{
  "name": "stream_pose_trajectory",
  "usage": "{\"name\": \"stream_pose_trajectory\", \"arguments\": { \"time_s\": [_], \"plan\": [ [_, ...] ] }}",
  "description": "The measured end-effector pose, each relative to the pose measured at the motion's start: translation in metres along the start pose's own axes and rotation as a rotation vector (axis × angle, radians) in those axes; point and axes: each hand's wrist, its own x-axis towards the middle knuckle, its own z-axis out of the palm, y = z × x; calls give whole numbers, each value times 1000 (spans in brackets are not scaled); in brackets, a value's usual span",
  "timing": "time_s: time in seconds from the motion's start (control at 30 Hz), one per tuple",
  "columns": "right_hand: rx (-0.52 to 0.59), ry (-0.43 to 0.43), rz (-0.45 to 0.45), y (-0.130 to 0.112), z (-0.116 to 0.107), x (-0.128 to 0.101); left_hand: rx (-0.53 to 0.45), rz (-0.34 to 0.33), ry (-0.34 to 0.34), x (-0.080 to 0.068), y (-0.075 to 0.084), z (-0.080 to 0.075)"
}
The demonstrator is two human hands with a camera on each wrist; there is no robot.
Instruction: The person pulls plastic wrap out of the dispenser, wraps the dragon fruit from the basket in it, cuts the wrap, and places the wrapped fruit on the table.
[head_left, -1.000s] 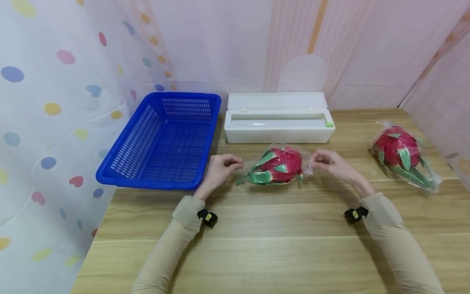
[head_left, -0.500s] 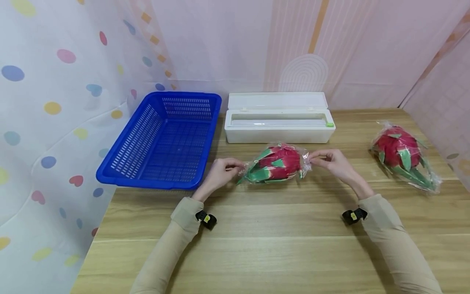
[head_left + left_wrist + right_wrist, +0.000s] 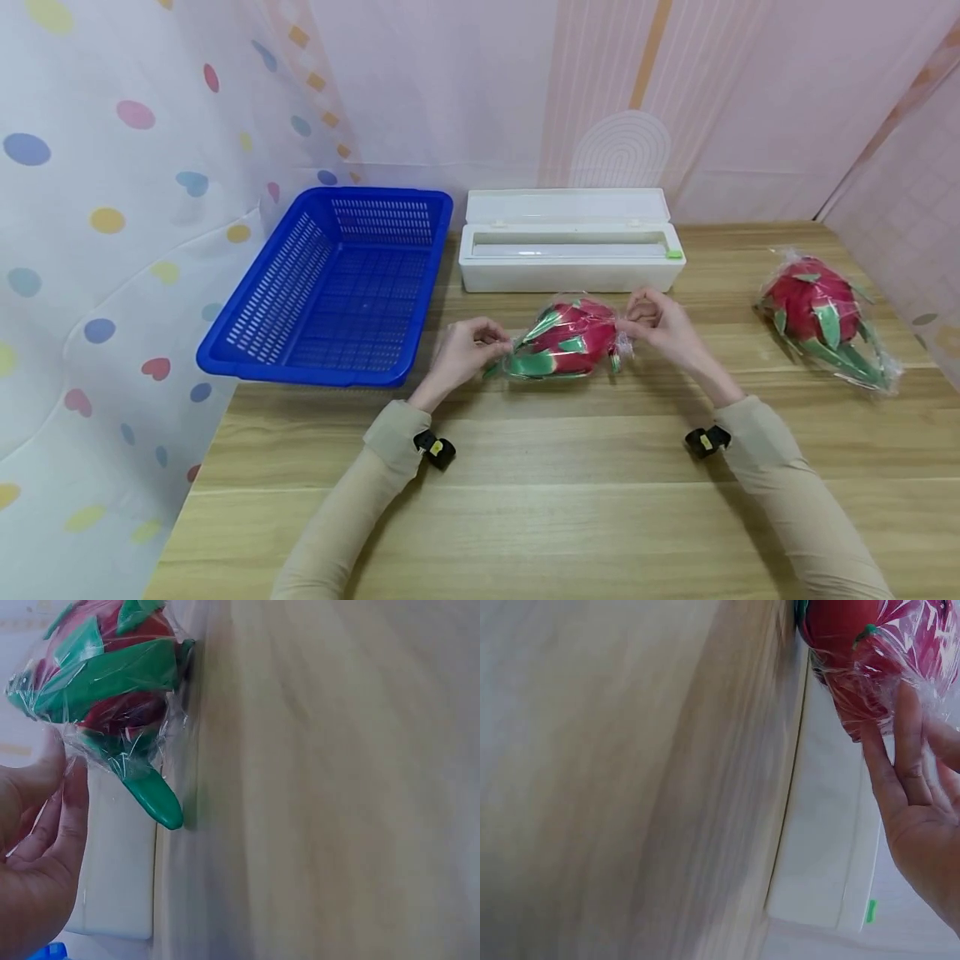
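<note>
1. Head view: a dragon fruit (image 3: 567, 340) in clear film (image 3: 622, 332) lies on the worktop (image 3: 555, 492), just in front of a white film box (image 3: 568, 252). The left hand (image 3: 462, 354) pinches the film at the leafy end and the right hand (image 3: 663, 327) pinches it at the round end, probably to draw the wrap tight and twist it closed. A blue basket (image 3: 330, 287) sits to the left; a second wrapped fruit (image 3: 821, 312) lies well apart to the right.

2. Left wrist view: the fruit (image 3: 105, 682) sits just beyond the fingers (image 3: 64, 817), which are pressed together on the film at its green tip.

3. Right wrist view: the fruit (image 3: 870, 645) lies against the fingers (image 3: 900, 750); these look fairly straight on the film (image 3: 900, 690), and the thumb is hidden, so the pinch itself cannot be confirmed here.
</note>
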Motion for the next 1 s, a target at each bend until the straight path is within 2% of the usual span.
{"name": "stream_pose_trajectory", "arguments": {
  "time_s": [0.13,0.23,0.33,0.47,0.6,0.8,0.9,1.0],
  "plan": [
    [3,9,-3,-1,1,1,-6,12,25,4,1,2],
    [-11,-8,-35,2,-2,2,-1,48,-1,4,0,1],
    [-51,-52,-80,5,-8,-1,-43,60,-76,2,-3,-2],
    [-100,-134,-95,7,-14,-4,-189,13,-219,-2,-8,-7],
    [-147,-128,-115,7,-13,-3,-233,2,-286,-4,-10,-9],
    [-168,-62,-164,10,-7,-1,-137,26,-224,-3,-7,-7],
    [-195,-39,-222,12,-5,1,-78,84,-184,-3,-5,-6],
    [-189,-29,-231,13,-5,0,-32,144,-145,-3,-5,-6]
  ]
}}
